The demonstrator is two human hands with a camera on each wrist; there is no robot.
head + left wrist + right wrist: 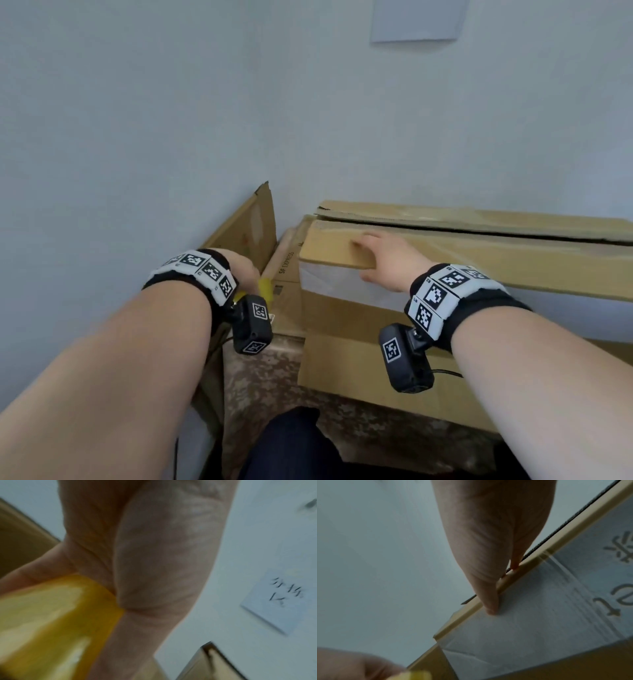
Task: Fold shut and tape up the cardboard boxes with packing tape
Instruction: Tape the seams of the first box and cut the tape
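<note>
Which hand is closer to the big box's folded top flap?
Right. The right hand rests flat on the top flap near its left end, thumb below its edge. The left hand is off to the flap's left, apart from it, gripping a yellow object.

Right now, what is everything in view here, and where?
large box: one, brown, right on the ledge.
white label: one, on its near side.
smaller box: one, brown, printed SF EXPRESS, left of it.
upright flap: one, brown, further left by the wall.
ledge: one, speckled brown, under the boxes.
paper sheet: one, white, on the wall.
yellow tool: one, in the left grip, blurred.
wrist bands: two, black with markers.
left grip: one hand, holds the yellow tool.
right grip: one hand, flat on the large box's top.
</note>
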